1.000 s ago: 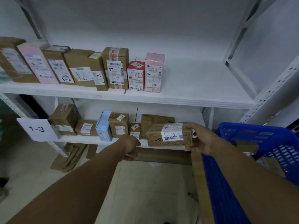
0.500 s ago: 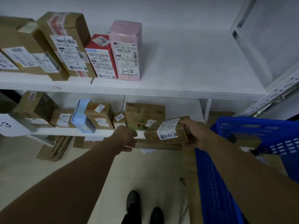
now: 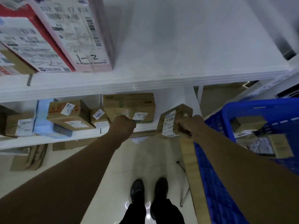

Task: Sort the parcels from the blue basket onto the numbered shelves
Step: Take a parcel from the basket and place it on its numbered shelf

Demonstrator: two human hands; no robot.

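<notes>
My right hand [image 3: 191, 126] grips a small brown cardboard parcel [image 3: 173, 122] with a white label, held tilted on end at the front edge of the lower shelf [image 3: 53, 140]. My left hand [image 3: 123, 126] is curled into a fist with nothing visible in it, right in front of a wide brown box [image 3: 129, 105] on that shelf. The blue basket [image 3: 226, 110] stands at the right with several parcels inside. The upper shelf [image 3: 145, 83] carries a pink box marked 1-2 [image 3: 77, 34] and a red box [image 3: 24, 38].
More brown boxes [image 3: 69, 115] and a light blue parcel [image 3: 42, 118] line the lower shelf to the left. Flattened cardboard [image 3: 27, 159] lies on the floor below. A wooden board [image 3: 191, 167] runs along the basket's left side. My black shoes [image 3: 148, 189] stand on the pale floor.
The view has dropped and moved closer to the shelves. My right hand has turned the parcel from lying flat to standing on end. My left fist stays near the lower shelf.
</notes>
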